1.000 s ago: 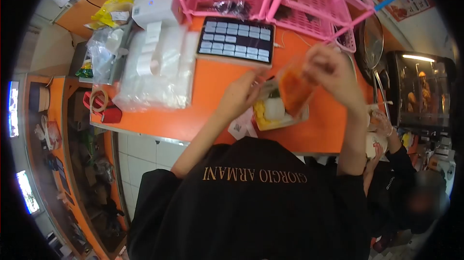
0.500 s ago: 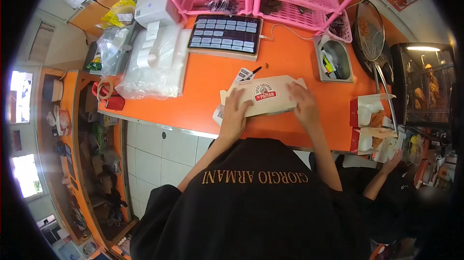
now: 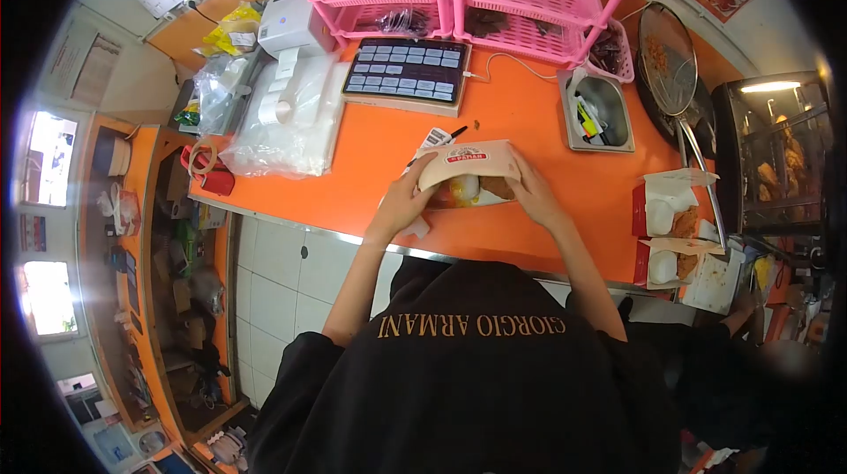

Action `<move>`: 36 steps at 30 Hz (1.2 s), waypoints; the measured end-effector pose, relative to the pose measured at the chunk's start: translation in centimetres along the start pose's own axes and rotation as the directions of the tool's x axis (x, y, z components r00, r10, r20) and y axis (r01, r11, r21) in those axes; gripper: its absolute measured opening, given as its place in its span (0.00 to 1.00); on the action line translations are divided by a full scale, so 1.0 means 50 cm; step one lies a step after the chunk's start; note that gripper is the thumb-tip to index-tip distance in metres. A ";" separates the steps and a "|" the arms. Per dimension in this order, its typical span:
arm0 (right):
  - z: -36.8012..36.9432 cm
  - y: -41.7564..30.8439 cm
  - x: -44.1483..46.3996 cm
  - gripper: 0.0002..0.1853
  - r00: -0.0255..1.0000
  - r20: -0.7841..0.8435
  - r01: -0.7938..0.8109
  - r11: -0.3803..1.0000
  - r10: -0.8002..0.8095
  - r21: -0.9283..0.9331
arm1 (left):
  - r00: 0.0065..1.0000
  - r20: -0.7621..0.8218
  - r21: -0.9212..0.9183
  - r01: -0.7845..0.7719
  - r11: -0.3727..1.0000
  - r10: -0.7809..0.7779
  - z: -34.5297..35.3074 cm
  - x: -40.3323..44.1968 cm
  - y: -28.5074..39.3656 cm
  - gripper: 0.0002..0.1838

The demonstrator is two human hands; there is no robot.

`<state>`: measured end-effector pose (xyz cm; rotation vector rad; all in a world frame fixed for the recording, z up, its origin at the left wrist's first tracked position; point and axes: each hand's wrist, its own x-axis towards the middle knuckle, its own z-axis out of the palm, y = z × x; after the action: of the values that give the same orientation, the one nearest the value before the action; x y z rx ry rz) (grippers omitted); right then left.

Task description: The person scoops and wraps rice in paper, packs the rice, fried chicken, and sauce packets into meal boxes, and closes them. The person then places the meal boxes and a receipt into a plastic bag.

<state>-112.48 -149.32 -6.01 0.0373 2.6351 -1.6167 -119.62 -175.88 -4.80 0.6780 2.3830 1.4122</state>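
Observation:
A food box with a red and white logo on its lid sits near the front edge of the orange table. Its lid is partly raised, and rice, something yellow and a brown piece show inside. My left hand grips the box's left side. On the right side, my right hand has its fingers wrapped round the lid's edge. Behind the box lie a printed paper and a black pen.
A tablet stands behind, below pink racks. Plastic bags and a printer are at left. At right are a metal tray, two open food boxes, a strainer and a person's arm.
The bag of red-orange sauce has left my right hand. Both hands now hold the box, whose lid came down over it and has since tilted up at the front.

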 end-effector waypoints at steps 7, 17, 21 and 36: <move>-0.037 0.015 0.038 0.28 0.992 0.057 -0.110 0.994 0.109 0.015 | 0.909 0.263 0.044 0.325 0.945 -0.324 -0.065 0.049 0.070 0.29; 0.014 0.005 -0.005 0.52 0.977 0.177 -0.120 0.993 0.121 -0.017 | 0.989 0.109 0.247 0.066 0.967 -0.096 0.057 -0.022 -0.032 0.41; 0.025 0.040 -0.017 0.52 0.988 0.080 0.153 0.838 -0.130 -0.524 | 0.979 0.104 0.645 -0.200 0.737 0.175 0.049 -0.033 -0.032 0.40; 0.016 0.058 0.010 0.24 0.809 0.293 0.551 0.483 -0.510 -0.681 | 0.882 0.319 0.490 -0.467 0.737 0.347 0.000 0.005 -0.070 0.31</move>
<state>-112.81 -148.72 -9.01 -0.9340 3.2141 -0.3837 -120.70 -177.19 -7.85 1.5039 2.5700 0.6797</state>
